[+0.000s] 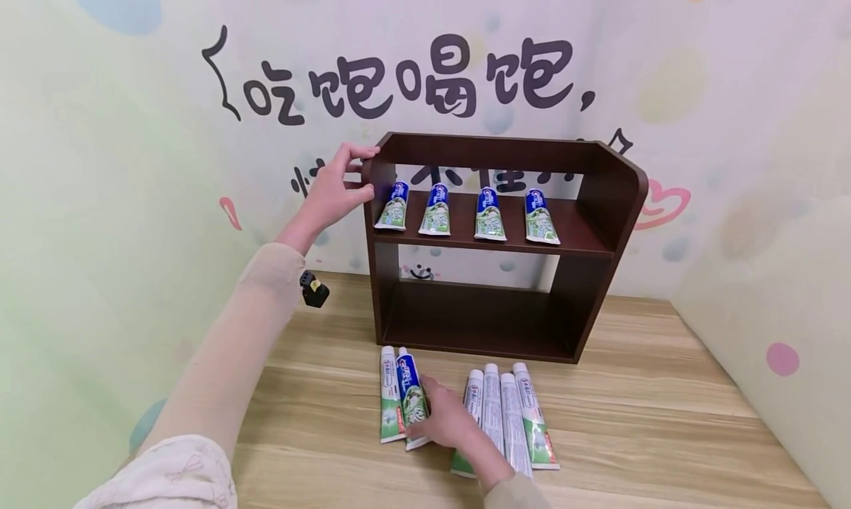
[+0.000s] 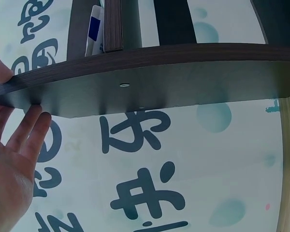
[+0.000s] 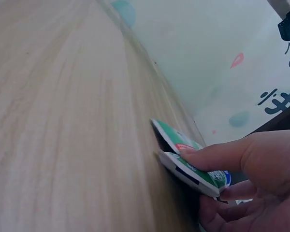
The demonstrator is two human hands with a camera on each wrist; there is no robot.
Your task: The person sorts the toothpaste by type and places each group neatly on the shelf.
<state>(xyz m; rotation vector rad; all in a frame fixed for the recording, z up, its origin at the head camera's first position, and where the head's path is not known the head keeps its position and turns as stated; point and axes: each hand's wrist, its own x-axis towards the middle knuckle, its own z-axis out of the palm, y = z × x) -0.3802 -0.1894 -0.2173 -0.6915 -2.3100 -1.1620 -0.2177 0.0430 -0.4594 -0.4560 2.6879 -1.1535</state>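
My left hand grips the upper left side of a dark brown two-tier shelf; in the left wrist view its thumb and fingers lie on opposite faces of the side panel. On the table, my right hand holds a blue and green toothpaste tube by its sides, its cap toward the shelf. Against that tube's left lies a white and green toothpaste tube. The right wrist view shows the thumb over the held tube's flat end. Several blue and green tubes lie spaced along the upper tier.
Several white and green tubes lie side by side on the wooden table, right of my right hand and partly behind the forearm. A small black device shows beside my left forearm. Printed walls enclose the table.
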